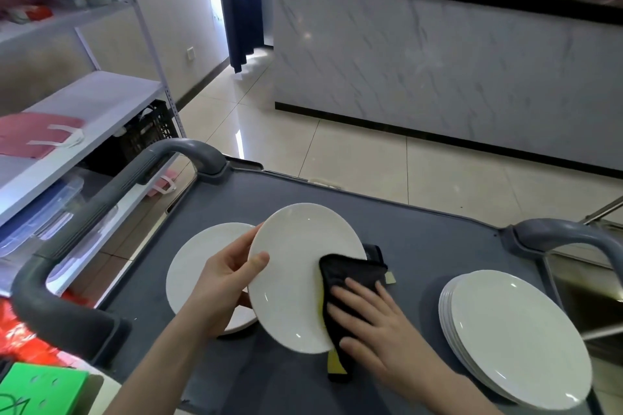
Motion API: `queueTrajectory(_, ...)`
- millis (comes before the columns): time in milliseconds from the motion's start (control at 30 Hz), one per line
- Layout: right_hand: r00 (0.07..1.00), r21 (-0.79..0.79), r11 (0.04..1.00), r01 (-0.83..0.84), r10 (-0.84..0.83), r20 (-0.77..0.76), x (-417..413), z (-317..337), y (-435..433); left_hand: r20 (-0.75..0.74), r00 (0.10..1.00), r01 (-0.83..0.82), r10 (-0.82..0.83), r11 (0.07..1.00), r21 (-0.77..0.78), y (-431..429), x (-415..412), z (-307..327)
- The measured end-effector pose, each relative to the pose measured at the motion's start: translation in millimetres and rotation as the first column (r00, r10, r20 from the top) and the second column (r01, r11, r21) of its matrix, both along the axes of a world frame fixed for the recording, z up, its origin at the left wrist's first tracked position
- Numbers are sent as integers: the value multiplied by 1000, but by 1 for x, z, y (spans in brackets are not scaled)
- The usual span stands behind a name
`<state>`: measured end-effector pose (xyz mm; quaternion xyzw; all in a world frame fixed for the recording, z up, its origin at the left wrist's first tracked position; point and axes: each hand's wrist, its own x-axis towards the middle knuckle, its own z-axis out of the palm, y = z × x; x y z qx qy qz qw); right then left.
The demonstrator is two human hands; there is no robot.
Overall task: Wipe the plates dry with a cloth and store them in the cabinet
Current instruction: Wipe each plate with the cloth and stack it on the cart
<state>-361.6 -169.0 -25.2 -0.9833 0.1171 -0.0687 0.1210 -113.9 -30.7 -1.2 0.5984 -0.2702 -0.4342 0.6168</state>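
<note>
Firstly, at the far left stood a white shelf (101, 101), and beside it the grey cart (421, 239) that carried everything. On the left part of the cart one white plate lay flat (199, 263); I could not tell if another was under it. The left hand (222, 283) grasped the lifted plate (296, 263) by its left rim, with the thumb on the face and the fingers behind. This plate was tilted above the cart and partly covered the flat one.

To the right of that grip, on the lower right part of the plate's face, was the one black cloth (350, 273), which had a yellow side. The right hand (377, 323) pressed on the cloth with straight, spread fingers and did not clench it. So the unwiped area seemed to lie leftward and upward from the cloth, and the right hand was the nearer one for it.

At the far right a stack of plates (515, 330) rested, with about five rims visible, though the exact count was not clear. No cabinet was surely in view.
</note>
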Motion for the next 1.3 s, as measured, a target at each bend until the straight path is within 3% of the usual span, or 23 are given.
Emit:
queueTrajectory(100,974,205,966,160,-188,124,8,4,-17,-24,1000,9,-9,1000,-8,-2,-2,3)
queueTrajectory(333,794,480,834,271,-476,379,25,12,-40,-15,999,45,-45,999,-16,-8,-10,2)
queueTrajectory(400,703,600,736,313,-604,375,24,15,-43,-10,999,43,-43,999,-26,-8,-10,2)
queueTrajectory(467,640,765,568,302,-716,279,21,17,-44,0,1000,31,-31,999,-31,-8,-10,1)
queueTrajectory(567,702,922,324,211,-707,88,14,13,-47,58,998,33,-30,999,-42,-10,-11,3)
queueTrajectory(633,751,954,240,181,-659,23,11,12,-50,133,990,49,-41,998,-51,-13,-13,7)
queueTrajectory(700,768,948,255,188,-640,20,10,17,-54,250,967,72,-57,996,-52,-18,-16,12)
queueTrajectory(867,783,855,460,240,-612,110,14,40,-72,597,795,121,-105,993,13,-36,-20,25)
queueTrajectory(1000,855,660,706,256,-483,186,25,61,-69,869,459,212,-187,972,98,-59,-33,41)
queueTrajectory(1100,887,436,846,307,-421,191,33,60,-61,971,212,237,-112,970,60,-71,-44,39)
queueTrajectory(1167,865,382,860,338,-444,232,31,56,-62,984,160,245,-75,969,34,-76,-45,33)
queueTrajectory(1300,857,340,859,384,-468,216,17,44,-67,978,168,225,-120,971,81,-81,-49,22)
